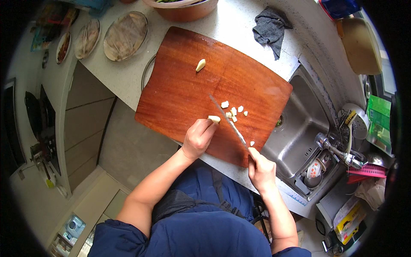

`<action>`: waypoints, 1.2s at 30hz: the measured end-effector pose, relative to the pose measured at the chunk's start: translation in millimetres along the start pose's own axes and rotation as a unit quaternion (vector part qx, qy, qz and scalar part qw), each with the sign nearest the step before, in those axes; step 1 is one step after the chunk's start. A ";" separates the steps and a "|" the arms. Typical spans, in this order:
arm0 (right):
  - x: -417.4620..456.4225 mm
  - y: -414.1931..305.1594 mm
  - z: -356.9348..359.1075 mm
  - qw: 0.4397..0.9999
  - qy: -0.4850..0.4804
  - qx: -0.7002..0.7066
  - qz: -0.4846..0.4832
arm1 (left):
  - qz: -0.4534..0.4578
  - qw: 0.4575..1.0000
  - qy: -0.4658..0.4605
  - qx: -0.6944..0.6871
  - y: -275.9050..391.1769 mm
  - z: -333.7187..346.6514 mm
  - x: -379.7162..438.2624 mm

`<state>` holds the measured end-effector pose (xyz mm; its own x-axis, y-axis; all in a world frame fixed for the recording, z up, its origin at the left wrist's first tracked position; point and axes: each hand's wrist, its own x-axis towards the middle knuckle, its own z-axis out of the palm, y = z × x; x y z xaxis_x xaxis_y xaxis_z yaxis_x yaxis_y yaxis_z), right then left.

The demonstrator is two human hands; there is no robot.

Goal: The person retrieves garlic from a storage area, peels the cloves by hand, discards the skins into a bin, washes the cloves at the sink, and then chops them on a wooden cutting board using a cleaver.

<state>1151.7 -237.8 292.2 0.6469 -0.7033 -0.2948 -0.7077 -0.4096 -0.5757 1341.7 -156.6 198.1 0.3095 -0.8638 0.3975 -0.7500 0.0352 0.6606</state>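
Observation:
My left hand (pixel 199 136) pinches a peeled garlic clove (pixel 214 119) near the front edge of a wooden cutting board (pixel 179 83). In my right hand (pixel 261 168) is the handle end of a kitchen knife (pixel 228 119); its blade points up and to the left, edge-on to the view, just right of that clove. Cut garlic pieces (pixel 233 111) lie scattered to the right of the blade, and a few whitish bits are along the blade. Another whole clove (pixel 200 65) rests by itself on the upper part of the board.
A steel sink (pixel 298 128) with a faucet (pixel 340 154) adjoins the board on the right. Behind the board are a brown bowl (pixel 186 11) and a dark gray cloth (pixel 269 29). Plastic-covered plates (pixel 126 36) stand at the upper left. Racks and kitchenware crowd the far right.

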 end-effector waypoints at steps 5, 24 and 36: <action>-9.4 -1.6 -5.9 0.994 -0.037 -0.082 -0.055 | -0.006 1.000 0.012 0.021 -6.1 2.9 -1.6; 25.3 -11.2 -2.7 0.968 -0.107 -0.199 -0.108 | -0.034 0.998 0.037 0.040 -1.7 4.9 -3.7; 16.3 -12.1 -16.1 0.970 -0.140 -0.183 -0.070 | -0.023 0.997 0.056 0.050 0.0 3.5 -3.8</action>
<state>1166.3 -253.7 306.6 0.7600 -0.4604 -0.4586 -0.6269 -0.7055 -0.3306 1338.4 -155.1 194.3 0.4039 -0.8013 0.4414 -0.7864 -0.0576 0.6150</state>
